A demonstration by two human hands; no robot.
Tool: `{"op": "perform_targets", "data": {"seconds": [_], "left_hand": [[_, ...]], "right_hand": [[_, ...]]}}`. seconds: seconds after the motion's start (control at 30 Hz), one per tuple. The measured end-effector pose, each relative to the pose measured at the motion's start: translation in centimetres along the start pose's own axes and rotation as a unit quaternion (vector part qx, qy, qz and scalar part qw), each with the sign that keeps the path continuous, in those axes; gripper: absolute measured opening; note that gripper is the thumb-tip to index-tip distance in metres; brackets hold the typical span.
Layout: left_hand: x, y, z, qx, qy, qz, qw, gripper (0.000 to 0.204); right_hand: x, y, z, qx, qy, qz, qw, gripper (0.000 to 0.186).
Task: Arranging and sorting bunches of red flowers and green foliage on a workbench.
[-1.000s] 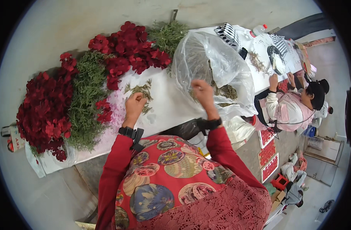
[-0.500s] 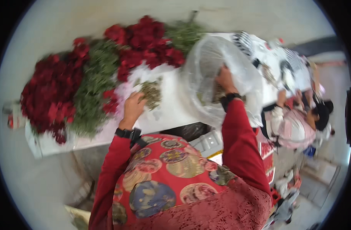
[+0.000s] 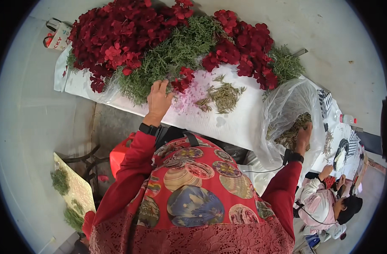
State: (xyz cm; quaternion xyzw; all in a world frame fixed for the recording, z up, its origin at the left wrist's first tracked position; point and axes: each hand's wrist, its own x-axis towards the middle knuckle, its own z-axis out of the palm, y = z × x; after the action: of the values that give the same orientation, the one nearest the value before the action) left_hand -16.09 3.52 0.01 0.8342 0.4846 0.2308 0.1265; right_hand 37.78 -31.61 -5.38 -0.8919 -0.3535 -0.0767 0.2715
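My left hand (image 3: 158,101) is at the near edge of a heap of artificial green sprigs (image 3: 176,48), fingertips against the foliage and thumb apart; I see nothing held in it. To the right, my right hand (image 3: 303,137) reaches into a clear plastic bag (image 3: 271,114) and touches the loose greenish-brown stem pieces (image 3: 288,137) inside. Its fingertips are partly hidden among them. Between the hands, a small pile of similar stem pieces (image 3: 226,97) lies on the white-covered table (image 3: 210,127). Beside that pile are scattered pink petals (image 3: 191,99).
Dark red artificial flowers (image 3: 113,38) are heaped at the far left, with another red cluster (image 3: 250,46) behind the pile. A co-worker (image 3: 324,201) works at the table's right end, near a clear bottle (image 3: 348,119). A red stool (image 3: 118,156) stands below the table's front edge.
My left hand has left the pile of stem pieces and moved left to the green sprigs. My right hand is still in the bag. The whole view has swung left.
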Motion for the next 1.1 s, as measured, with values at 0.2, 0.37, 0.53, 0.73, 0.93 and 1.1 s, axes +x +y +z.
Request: {"op": "perform_targets", "data": {"seconds": [0.2, 0.37, 0.53, 0.73, 0.93, 1.1], "left_hand": [[2.6, 2.1, 1.7, 0.059, -0.015, 0.215, 0.975, 0.037], [5.2, 0.5, 5.4, 0.174, -0.021, 0.332, 0.927, 0.023], [5.8, -1.2, 6.8, 0.093, -0.039, 0.363, 0.926, 0.013], [5.9, -1.7, 5.5, 0.086, -0.056, 0.338, 0.935, 0.009], [5.9, -0.8, 1.1, -0.126, 0.052, 0.226, 0.965, 0.009], [6.5, -0.9, -2.8, -0.271, 0.050, 0.127, 0.953, 0.014]], "right_hand": [[-1.2, -6.1, -6.8, 0.266, 0.014, 0.272, 0.925, 0.023], [-2.6, -12.4, -6.6, 0.333, 0.072, 0.149, 0.928, 0.023], [-4.3, -22.9, -0.1, 0.214, 0.022, -0.053, 0.975, 0.037], [-6.2, -32.0, 11.1, 0.105, -0.143, -0.043, 0.983, 0.048], [-6.6, -32.7, 8.6, 0.188, -0.060, -0.031, 0.980, 0.044], [-8.4, -31.3, 7.3, 0.124, -0.073, 0.063, 0.988, 0.032]]}}
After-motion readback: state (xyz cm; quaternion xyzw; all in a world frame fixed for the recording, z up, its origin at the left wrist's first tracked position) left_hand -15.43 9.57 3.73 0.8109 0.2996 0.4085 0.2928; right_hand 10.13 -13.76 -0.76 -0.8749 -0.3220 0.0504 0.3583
